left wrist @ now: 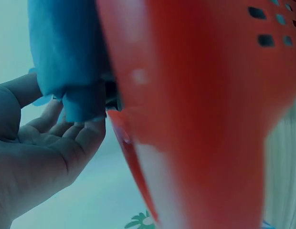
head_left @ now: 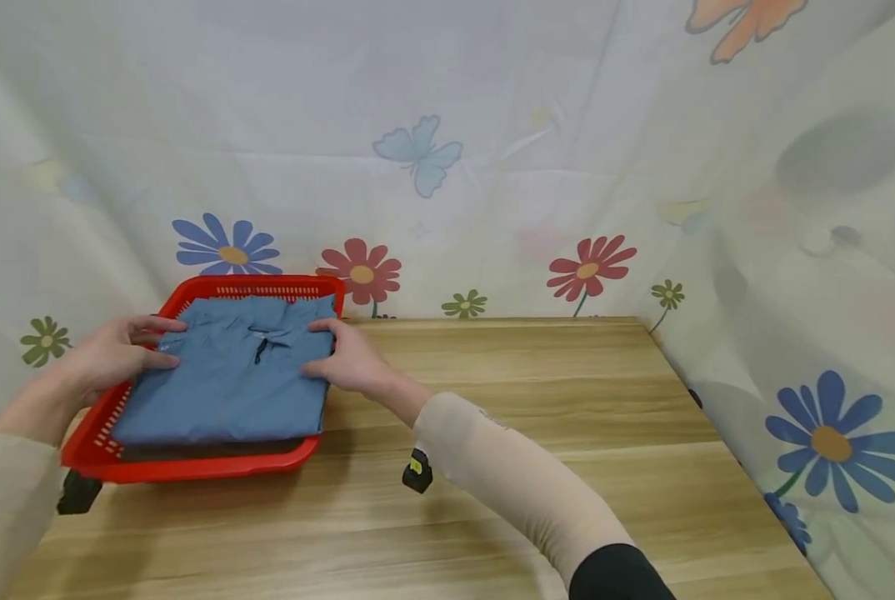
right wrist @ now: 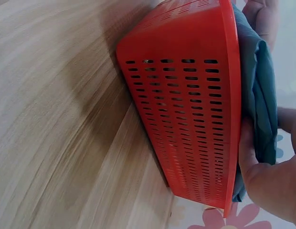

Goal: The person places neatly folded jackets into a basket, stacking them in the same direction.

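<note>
A folded blue garment (head_left: 222, 396), with a gathered upper edge and a small dark pull near its middle, lies flat at the top of a red plastic basket (head_left: 203, 470). At its left side my left hand (head_left: 113, 360) grips the edge, thumb on top; the left wrist view shows the fingers (left wrist: 86, 136) around the hanging blue fold. My right hand (head_left: 352, 360) holds the opposite side. In the right wrist view, the garment's layered edge (right wrist: 263, 100) sits between the right hand's fingers and thumb, just over the basket rim.
The basket stands on a wood-grain table (head_left: 522, 400) at the left, close to the back edge. A white curtain (head_left: 492, 192) printed with flowers and butterflies hangs behind and along the right side. Small black devices (head_left: 417, 472) show below both wrists.
</note>
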Tool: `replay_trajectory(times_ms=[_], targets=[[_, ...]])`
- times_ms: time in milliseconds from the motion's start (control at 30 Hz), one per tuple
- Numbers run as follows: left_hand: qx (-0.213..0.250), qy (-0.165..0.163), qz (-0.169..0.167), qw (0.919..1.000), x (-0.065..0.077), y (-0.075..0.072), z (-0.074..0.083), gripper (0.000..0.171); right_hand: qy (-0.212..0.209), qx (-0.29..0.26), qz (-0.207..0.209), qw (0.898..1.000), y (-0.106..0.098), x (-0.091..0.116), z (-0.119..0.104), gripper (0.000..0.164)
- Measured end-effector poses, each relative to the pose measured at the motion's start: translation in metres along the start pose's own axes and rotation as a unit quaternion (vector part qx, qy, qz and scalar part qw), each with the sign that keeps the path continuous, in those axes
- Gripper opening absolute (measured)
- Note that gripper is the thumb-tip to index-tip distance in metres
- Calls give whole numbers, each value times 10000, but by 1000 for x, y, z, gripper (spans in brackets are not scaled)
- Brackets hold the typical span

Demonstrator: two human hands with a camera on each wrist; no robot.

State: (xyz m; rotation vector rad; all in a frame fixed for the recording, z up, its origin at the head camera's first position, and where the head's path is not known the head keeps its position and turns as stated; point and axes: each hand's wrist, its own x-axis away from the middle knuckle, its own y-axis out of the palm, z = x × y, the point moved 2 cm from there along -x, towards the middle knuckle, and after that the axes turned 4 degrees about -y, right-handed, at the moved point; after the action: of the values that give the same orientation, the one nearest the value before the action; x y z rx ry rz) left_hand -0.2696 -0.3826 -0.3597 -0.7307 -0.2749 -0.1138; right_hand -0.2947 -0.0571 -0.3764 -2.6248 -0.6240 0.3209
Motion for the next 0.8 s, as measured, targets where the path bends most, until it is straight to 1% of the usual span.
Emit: replay_trajectory(times_ms=[133,233,400,567,633,733,800], targets=[[-173,26,71,9998,-1,-2,-5,68,-129,-207,-258,9994,-2,3,1,62],[-329,98,139,9993,-1,-2,-8,66,-199,-452,-339,9982,-5,6,1,65],[-481,182,231,9984,3,-1,-7,63,-201,-413,-352,9983,-6,12,1,70],[-560,144,390,9976,4,-1,-8,61,-262,-5,-401,9988,-5,18,-1,66],[-645,140,457,9968,4,-1,-8,60,-394,358,-366,9979,-5,19,-2,63],[-853,143,552,9947,4,-1,-9,60,-657,1000,-315,9923,-5,21,-4,58],[-969,152,630,9932,3,-1,-9,59,-823,1319,-300,9874,-5,22,-3,56]])
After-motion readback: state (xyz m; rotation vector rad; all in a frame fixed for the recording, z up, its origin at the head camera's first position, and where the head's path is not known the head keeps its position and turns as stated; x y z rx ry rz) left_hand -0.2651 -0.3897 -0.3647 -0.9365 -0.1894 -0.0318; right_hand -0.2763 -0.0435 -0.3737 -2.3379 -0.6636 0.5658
